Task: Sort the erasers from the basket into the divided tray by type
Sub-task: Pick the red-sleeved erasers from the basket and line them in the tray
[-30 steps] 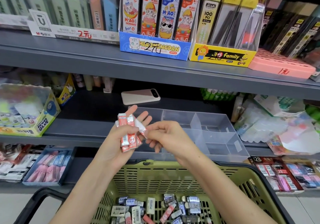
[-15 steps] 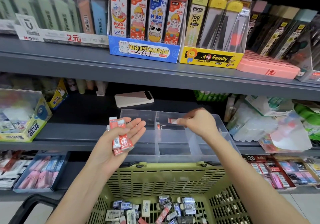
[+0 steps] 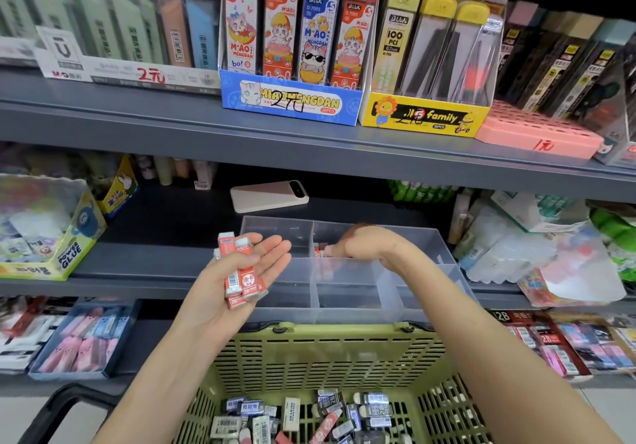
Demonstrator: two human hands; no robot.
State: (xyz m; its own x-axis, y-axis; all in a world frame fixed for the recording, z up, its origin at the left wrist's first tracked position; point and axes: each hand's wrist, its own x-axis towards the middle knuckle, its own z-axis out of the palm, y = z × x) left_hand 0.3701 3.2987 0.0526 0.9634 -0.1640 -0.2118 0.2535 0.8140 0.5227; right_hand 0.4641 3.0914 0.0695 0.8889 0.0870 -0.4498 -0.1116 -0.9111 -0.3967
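**Red erasers go into the tray's back row**

The left hand [image 3: 220,288] is held palm up over the near left corner of the clear divided tray [image 3: 344,313]. Its fingers are loosely spread and its thumb is laid across a small stack of red-sleeved erasers [image 3: 241,271], pinning them against the palm. The stack stands roughly upright and has white ends.

The right hand [image 3: 364,242] reaches down over the tray's back row, wrist bent and knuckles up. Its fingertips [image 3: 332,251] are bunched on one end of a single red eraser [image 3: 320,250]. That eraser sits low in the rear compartment just right of the left-hand divider.

The tray rests on the middle shelf [image 3: 155,258]. A pale phone [image 3: 268,196] lies flat just behind it.

Below, and touching the shelf's front edge, is the green basket [image 3: 327,350]. A loose pile of mixed erasers [image 3: 327,412] covers its floor, mostly in dark and white sleeves, with a few red ones among them.

On the shelf above stand a blue display box [image 3: 292,99] and a yellow display box [image 3: 423,116]. A glue carton [image 3: 51,237] sits at the far left of the middle shelf.
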